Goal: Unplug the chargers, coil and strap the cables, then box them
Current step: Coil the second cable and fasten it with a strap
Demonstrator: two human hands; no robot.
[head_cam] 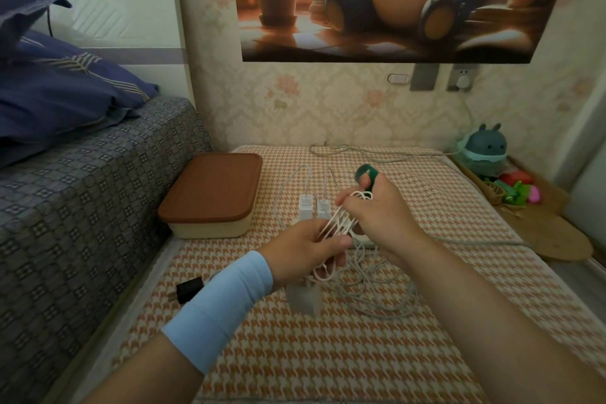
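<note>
My left hand (305, 251) grips the lower end of a coiled white cable (339, 221). My right hand (377, 216) holds the coil's upper end, and a green strap (366, 174) sticks up from its fingers. A white charger block (303, 298) hangs under my left hand on the same cable. Two white chargers (314, 207) stand plugged into a power strip behind my hands, which mostly hide the strip. A cream box with a brown lid (213, 193), lid on, sits to the left. A black plug adapter (188, 290) lies by my left wrist.
Loose grey-white cable (377, 292) lies in loops on the houndstooth cloth (328, 354). A bed with a patterned cover (82, 190) borders the left. Toys (485, 154) and a wooden board (551, 233) sit at right. A plug sits in the wall socket (462, 80).
</note>
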